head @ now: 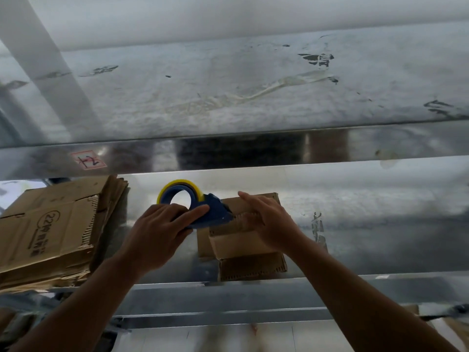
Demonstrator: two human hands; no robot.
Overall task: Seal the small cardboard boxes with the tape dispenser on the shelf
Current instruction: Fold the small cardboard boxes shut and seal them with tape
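A small brown cardboard box (238, 243) stands on the metal shelf (368, 237), its near flap hanging over the shelf's front edge. A blue tape dispenser (214, 210) with a yellow-edged roll of tape touches the box's top left edge. My left hand (162, 228) grips the dispenser from behind, fingers curled over its body. My right hand (266, 219) rests flat on the box top with straight fingers, holding the flaps down.
A stack of flattened cardboard boxes (50, 229) lies on the shelf at the left. An upper shelf (228, 92) with a steel front lip hangs just above. Bare shelf surface lies to the right of the box. A lower rail (228, 301) runs below.
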